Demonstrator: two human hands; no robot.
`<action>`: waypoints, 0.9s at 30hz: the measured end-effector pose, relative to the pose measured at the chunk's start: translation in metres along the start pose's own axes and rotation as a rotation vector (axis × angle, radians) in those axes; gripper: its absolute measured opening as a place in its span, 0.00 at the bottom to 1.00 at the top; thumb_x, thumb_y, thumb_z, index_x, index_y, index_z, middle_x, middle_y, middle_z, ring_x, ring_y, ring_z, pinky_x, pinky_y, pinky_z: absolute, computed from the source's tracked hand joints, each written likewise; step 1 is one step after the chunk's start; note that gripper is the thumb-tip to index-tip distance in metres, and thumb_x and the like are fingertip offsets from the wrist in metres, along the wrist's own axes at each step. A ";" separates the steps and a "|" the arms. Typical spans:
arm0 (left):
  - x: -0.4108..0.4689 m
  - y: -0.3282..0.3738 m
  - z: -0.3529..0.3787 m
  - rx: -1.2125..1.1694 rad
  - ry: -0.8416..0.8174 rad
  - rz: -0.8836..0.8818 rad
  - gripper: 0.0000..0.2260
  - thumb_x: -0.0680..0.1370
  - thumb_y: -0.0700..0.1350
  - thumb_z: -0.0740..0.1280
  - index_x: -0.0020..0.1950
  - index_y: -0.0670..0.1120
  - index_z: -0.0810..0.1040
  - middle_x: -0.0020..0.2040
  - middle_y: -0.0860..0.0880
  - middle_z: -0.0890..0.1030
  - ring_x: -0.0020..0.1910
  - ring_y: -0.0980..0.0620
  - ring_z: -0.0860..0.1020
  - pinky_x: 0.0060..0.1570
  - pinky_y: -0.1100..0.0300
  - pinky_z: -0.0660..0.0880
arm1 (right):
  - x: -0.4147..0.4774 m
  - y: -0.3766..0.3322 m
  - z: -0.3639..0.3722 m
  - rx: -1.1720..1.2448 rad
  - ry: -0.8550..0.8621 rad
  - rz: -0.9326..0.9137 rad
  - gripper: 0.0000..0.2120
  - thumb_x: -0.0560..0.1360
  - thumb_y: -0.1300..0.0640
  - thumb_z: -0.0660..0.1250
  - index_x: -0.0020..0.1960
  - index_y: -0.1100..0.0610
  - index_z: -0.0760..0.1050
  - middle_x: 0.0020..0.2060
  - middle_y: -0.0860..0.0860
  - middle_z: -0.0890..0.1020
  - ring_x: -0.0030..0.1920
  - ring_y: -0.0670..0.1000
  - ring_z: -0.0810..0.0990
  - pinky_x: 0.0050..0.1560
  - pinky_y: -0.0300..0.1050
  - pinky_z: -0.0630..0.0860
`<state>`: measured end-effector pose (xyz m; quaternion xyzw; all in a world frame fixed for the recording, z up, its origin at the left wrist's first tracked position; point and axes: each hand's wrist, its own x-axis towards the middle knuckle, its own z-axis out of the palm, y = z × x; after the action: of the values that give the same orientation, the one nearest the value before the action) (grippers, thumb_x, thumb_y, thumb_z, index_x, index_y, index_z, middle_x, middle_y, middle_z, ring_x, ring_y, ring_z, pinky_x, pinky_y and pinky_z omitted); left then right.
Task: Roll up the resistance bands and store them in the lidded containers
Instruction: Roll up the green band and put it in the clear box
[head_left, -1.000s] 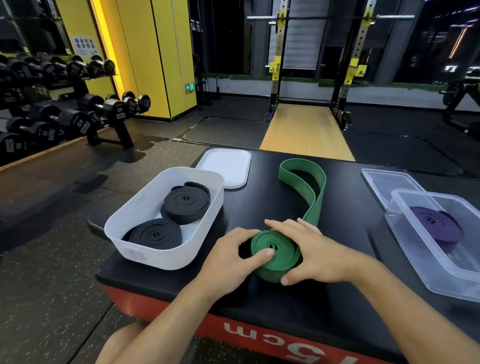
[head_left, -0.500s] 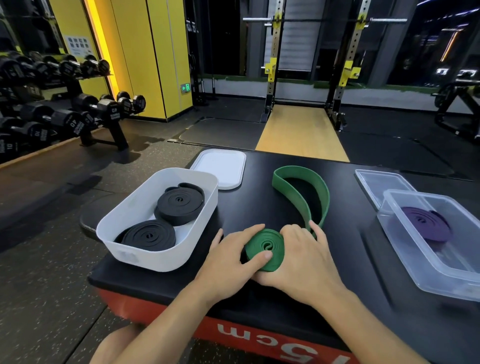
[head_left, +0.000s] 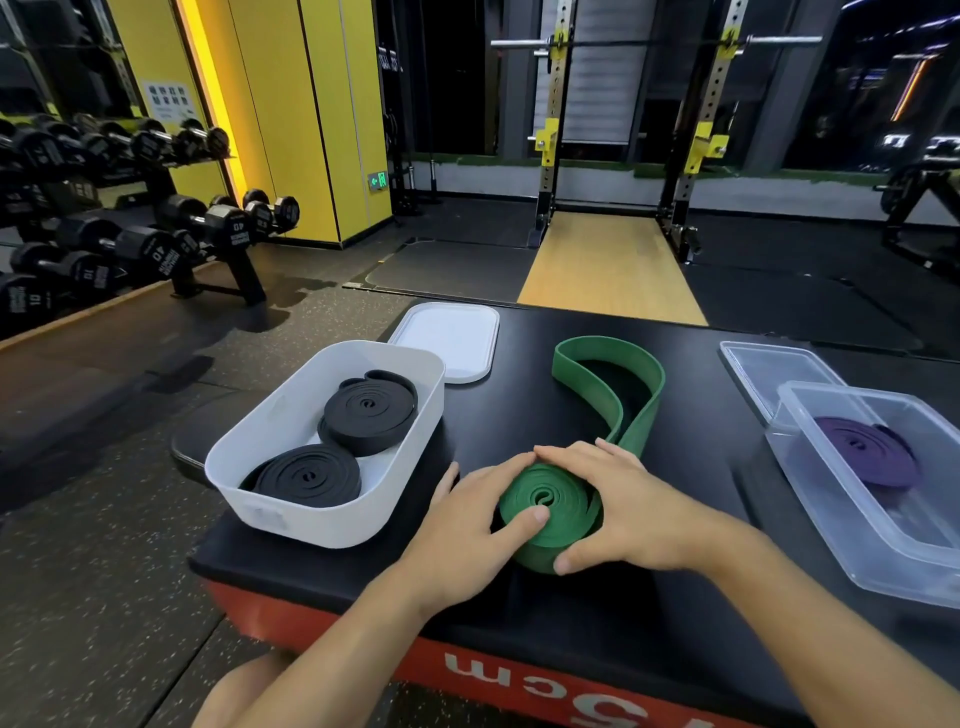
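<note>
Both my left hand and my right hand are gripping the half-rolled green band near the front edge of the black box, left thumb pressing the spiral face, right fingers curling over the rim. Its loose tail is looping toward the far edge.

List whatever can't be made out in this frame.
Head view only.
Green band: roll's right rim, covered by the right hand; left rim, by the left hand.
Clear box: right end, cut off by the frame edge.
Dumbbell labels: mostly too blurred to read.
</note>
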<state>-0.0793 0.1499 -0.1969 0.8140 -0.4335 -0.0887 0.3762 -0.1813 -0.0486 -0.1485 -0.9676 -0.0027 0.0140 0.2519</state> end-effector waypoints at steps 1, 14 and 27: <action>0.000 0.001 0.001 0.012 -0.008 -0.001 0.33 0.78 0.70 0.54 0.82 0.63 0.59 0.73 0.65 0.72 0.76 0.69 0.62 0.82 0.50 0.42 | -0.001 -0.002 -0.001 -0.006 0.008 0.005 0.54 0.64 0.37 0.79 0.82 0.43 0.54 0.63 0.34 0.68 0.74 0.39 0.58 0.79 0.38 0.38; -0.001 0.004 0.001 -0.029 0.074 -0.031 0.33 0.75 0.70 0.60 0.79 0.64 0.63 0.68 0.67 0.75 0.70 0.76 0.64 0.82 0.58 0.45 | -0.002 -0.036 0.042 -0.418 0.553 0.247 0.33 0.62 0.23 0.60 0.43 0.53 0.69 0.38 0.42 0.71 0.44 0.49 0.76 0.78 0.54 0.55; 0.004 -0.002 -0.001 -0.160 0.096 -0.052 0.32 0.73 0.71 0.63 0.76 0.64 0.70 0.68 0.65 0.77 0.71 0.72 0.67 0.82 0.55 0.46 | -0.007 -0.008 0.017 -0.240 0.206 0.130 0.44 0.58 0.16 0.62 0.62 0.44 0.70 0.52 0.36 0.71 0.59 0.39 0.69 0.77 0.44 0.49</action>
<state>-0.0750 0.1476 -0.1969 0.7957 -0.3852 -0.0940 0.4579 -0.1887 -0.0335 -0.1596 -0.9852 0.0842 -0.0693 0.1320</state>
